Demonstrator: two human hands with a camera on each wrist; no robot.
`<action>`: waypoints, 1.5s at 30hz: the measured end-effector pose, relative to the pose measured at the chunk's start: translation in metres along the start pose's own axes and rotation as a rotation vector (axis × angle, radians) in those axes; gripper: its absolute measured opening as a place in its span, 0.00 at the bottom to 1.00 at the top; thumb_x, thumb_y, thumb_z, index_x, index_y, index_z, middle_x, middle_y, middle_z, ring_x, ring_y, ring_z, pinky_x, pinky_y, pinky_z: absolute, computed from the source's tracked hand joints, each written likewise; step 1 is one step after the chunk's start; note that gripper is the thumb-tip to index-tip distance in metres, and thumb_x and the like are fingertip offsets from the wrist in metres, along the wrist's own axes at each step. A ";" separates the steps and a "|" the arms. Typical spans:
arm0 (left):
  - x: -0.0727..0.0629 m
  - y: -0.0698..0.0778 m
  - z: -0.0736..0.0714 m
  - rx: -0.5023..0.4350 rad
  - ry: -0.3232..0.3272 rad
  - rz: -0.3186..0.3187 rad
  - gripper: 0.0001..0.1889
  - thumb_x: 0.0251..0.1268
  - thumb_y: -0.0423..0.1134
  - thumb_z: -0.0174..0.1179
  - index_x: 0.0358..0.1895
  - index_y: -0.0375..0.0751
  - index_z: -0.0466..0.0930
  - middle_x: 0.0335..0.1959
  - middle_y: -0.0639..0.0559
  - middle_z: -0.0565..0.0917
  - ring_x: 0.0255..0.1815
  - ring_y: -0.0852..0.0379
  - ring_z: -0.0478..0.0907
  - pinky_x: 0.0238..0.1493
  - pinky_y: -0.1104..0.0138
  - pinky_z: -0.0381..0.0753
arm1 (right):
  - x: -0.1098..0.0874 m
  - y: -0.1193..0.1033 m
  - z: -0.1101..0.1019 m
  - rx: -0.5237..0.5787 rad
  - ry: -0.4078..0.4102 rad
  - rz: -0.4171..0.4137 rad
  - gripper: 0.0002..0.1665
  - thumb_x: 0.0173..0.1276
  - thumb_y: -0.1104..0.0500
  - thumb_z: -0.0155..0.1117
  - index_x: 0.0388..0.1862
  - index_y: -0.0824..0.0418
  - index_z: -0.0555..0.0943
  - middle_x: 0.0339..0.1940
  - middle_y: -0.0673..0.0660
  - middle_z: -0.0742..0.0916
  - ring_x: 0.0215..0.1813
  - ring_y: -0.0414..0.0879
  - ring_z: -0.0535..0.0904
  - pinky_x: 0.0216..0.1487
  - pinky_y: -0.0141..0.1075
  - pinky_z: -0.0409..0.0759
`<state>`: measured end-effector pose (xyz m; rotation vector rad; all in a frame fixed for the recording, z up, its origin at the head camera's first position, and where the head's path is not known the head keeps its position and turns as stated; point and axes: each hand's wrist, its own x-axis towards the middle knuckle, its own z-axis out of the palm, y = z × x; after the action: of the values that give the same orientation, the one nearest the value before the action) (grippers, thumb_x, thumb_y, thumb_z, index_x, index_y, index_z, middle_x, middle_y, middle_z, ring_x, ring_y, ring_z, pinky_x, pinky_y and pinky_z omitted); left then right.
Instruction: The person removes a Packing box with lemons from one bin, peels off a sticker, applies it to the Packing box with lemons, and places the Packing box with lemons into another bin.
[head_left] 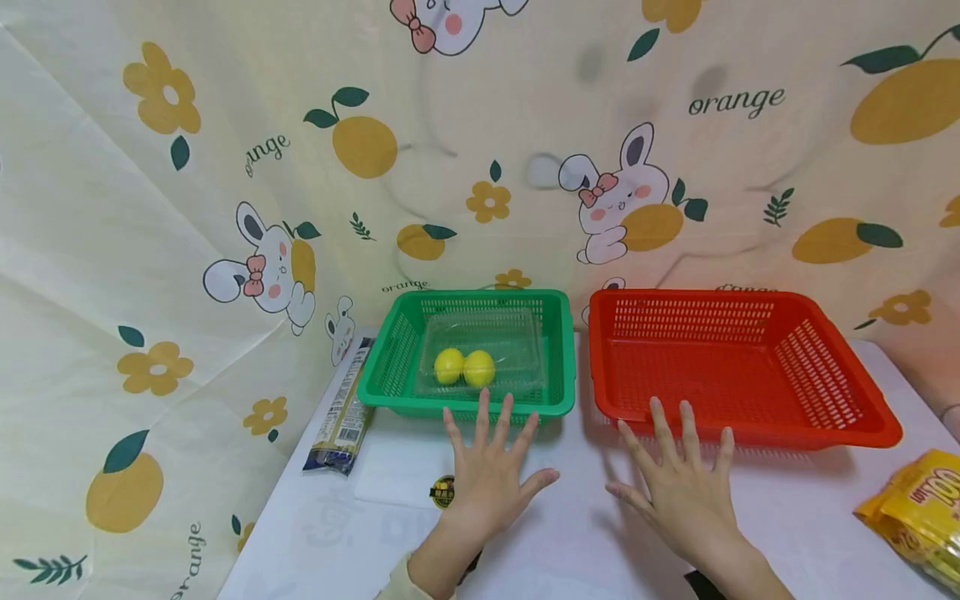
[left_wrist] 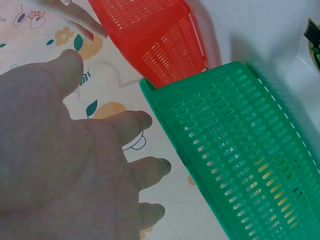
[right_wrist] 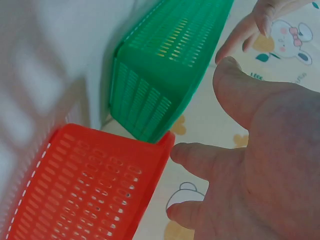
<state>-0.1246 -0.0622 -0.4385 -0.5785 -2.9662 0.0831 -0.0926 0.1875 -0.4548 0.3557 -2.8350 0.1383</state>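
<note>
My left hand (head_left: 487, 475), fingers spread and holding nothing, is in front of the green basket (head_left: 468, 408); its fingertips overlap the near rim in the head view. Inside that basket lies a clear plastic container (head_left: 517, 342) with two yellow round fruits, like lemons (head_left: 478, 368), showing through it. My right hand (head_left: 686, 492) is likewise spread and holds nothing, close in front of the red basket (head_left: 750, 433). The red basket shows only its bare floor and perforated walls. Both wrist views show the baskets' slotted sides beyond the straight fingers, the green basket (left_wrist: 235, 135) and the red basket (right_wrist: 95, 185).
A long packet (head_left: 341, 421) lies left of the green basket. A yellow snack bag (head_left: 918, 517) is at the right edge. A white flat item (head_left: 393, 475) with a round black-and-gold label (head_left: 442, 492) lies by the left hand. Patterned cloth (head_left: 525, 167) hangs behind the table.
</note>
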 end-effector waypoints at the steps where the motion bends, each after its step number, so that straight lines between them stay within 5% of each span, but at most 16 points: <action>1: 0.000 -0.001 0.000 -0.003 0.000 0.000 0.40 0.67 0.76 0.39 0.78 0.62 0.58 0.81 0.47 0.50 0.80 0.37 0.36 0.66 0.24 0.37 | 0.000 0.000 0.000 0.000 0.000 0.000 0.48 0.60 0.32 0.65 0.73 0.54 0.70 0.82 0.64 0.47 0.79 0.64 0.25 0.67 0.75 0.28; 6: -0.001 -0.011 0.001 -0.094 0.026 -0.003 0.41 0.68 0.75 0.37 0.79 0.60 0.57 0.81 0.45 0.49 0.80 0.36 0.35 0.64 0.23 0.35 | 0.003 0.000 -0.003 0.021 -0.009 0.007 0.49 0.61 0.33 0.65 0.75 0.53 0.66 0.82 0.64 0.45 0.79 0.65 0.24 0.67 0.72 0.21; 9: -0.002 -0.023 0.003 -0.281 0.126 -0.044 0.37 0.71 0.70 0.41 0.78 0.56 0.60 0.78 0.41 0.58 0.78 0.37 0.48 0.66 0.26 0.42 | 0.007 0.001 -0.008 0.049 -0.025 0.025 0.50 0.62 0.34 0.66 0.77 0.54 0.63 0.81 0.67 0.47 0.79 0.67 0.27 0.67 0.70 0.18; 13: -0.002 -0.041 0.010 -0.811 0.346 -0.247 0.27 0.73 0.49 0.58 0.72 0.48 0.69 0.62 0.41 0.70 0.60 0.47 0.68 0.61 0.44 0.66 | 0.017 0.006 -0.016 0.091 -0.045 0.051 0.50 0.63 0.37 0.67 0.78 0.56 0.61 0.79 0.71 0.53 0.78 0.72 0.34 0.66 0.71 0.18; 17: 0.002 -0.059 0.017 -1.474 0.562 -0.554 0.30 0.67 0.31 0.61 0.71 0.46 0.64 0.57 0.41 0.62 0.47 0.52 0.66 0.47 0.61 0.72 | 0.032 0.010 -0.024 0.149 -0.057 0.057 0.50 0.63 0.40 0.68 0.77 0.59 0.62 0.77 0.74 0.56 0.77 0.74 0.38 0.66 0.74 0.22; 21: 0.009 -0.071 0.023 -1.823 0.645 -0.741 0.36 0.69 0.27 0.58 0.74 0.48 0.52 0.65 0.38 0.52 0.47 0.52 0.65 0.44 0.67 0.75 | 0.053 0.011 -0.032 0.231 -0.072 0.052 0.50 0.63 0.43 0.70 0.77 0.62 0.61 0.77 0.75 0.56 0.76 0.75 0.41 0.67 0.76 0.29; 25: 0.020 -0.074 0.035 -1.856 0.698 -0.789 0.36 0.67 0.25 0.59 0.74 0.45 0.53 0.66 0.35 0.53 0.44 0.52 0.70 0.40 0.68 0.81 | 0.080 0.008 -0.038 0.336 -0.087 0.018 0.46 0.65 0.46 0.69 0.76 0.65 0.63 0.76 0.75 0.58 0.75 0.75 0.46 0.68 0.76 0.36; 32: 0.035 -0.077 0.054 -1.793 0.910 -0.835 0.34 0.59 0.18 0.63 0.67 0.39 0.62 0.53 0.40 0.58 0.41 0.48 0.74 0.36 0.68 0.85 | 0.126 -0.002 -0.038 0.513 -0.126 -0.063 0.41 0.69 0.51 0.67 0.74 0.68 0.65 0.75 0.73 0.64 0.74 0.72 0.54 0.70 0.71 0.53; 37: 0.038 -0.076 0.057 -1.781 0.946 -0.842 0.34 0.58 0.16 0.63 0.67 0.37 0.63 0.51 0.42 0.57 0.41 0.48 0.72 0.37 0.67 0.86 | 0.169 -0.006 -0.034 0.728 -0.231 -0.076 0.39 0.73 0.52 0.62 0.75 0.69 0.62 0.74 0.72 0.66 0.72 0.69 0.61 0.64 0.66 0.69; 45: 0.036 -0.075 0.055 -1.791 0.969 -0.844 0.35 0.58 0.16 0.62 0.68 0.37 0.62 0.51 0.42 0.56 0.40 0.49 0.69 0.36 0.68 0.85 | 0.243 -0.012 -0.008 0.980 -0.445 0.046 0.37 0.76 0.54 0.56 0.78 0.66 0.57 0.75 0.73 0.63 0.73 0.69 0.59 0.69 0.64 0.65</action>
<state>-0.1923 -0.1195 -0.4841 0.5218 -1.3509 -2.1235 -0.3137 0.1218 -0.3766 0.5542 -2.9594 1.6529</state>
